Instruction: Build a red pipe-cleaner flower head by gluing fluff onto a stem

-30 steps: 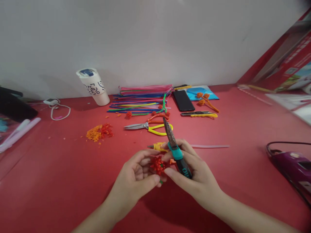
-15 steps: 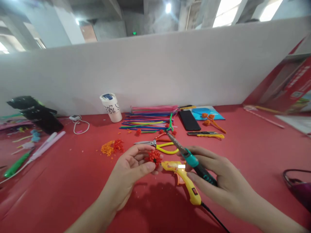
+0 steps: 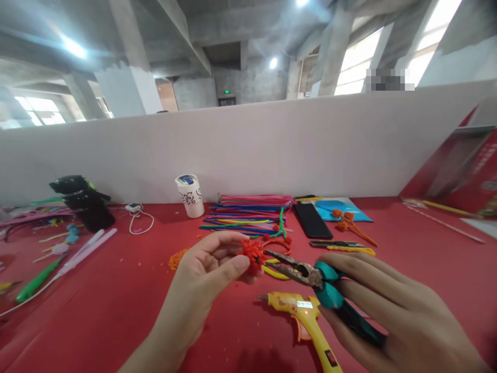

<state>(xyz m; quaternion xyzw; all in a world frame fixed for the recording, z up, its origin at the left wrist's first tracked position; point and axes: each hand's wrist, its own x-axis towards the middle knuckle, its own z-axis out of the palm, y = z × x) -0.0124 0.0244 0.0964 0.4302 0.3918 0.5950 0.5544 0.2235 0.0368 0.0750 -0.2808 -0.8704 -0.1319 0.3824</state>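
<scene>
Between the thumb and fingers of my left hand (image 3: 212, 274) is a red fuzzy pompom flower (image 3: 253, 255) with a dark centre. My right hand (image 3: 396, 305) grips needle-nose pliers (image 3: 310, 274) with teal and black handles. Their rusty jaws are parted, and the tips point at the flower's right side; whether they touch it I cannot tell. Below both hands lies a yellow hot glue gun (image 3: 310, 313) with an orange trigger. Behind the flower, the scissors' red and yellow handles (image 3: 276, 272) are partly hidden.
Several pipe cleaners (image 3: 248, 212) lie at the back beside a white cup (image 3: 190, 196). A phone (image 3: 312, 220), a utility knife (image 3: 334, 243) and an orange pipe-cleaner piece (image 3: 351, 223) lie to the right. Orange clippings (image 3: 177, 259) sit left; a black bottle (image 3: 83, 202) is farther left.
My right hand has turned the pliers so their jaws, now parted, point left at the flower. The view has tilted up, and the scene sits lower.
</scene>
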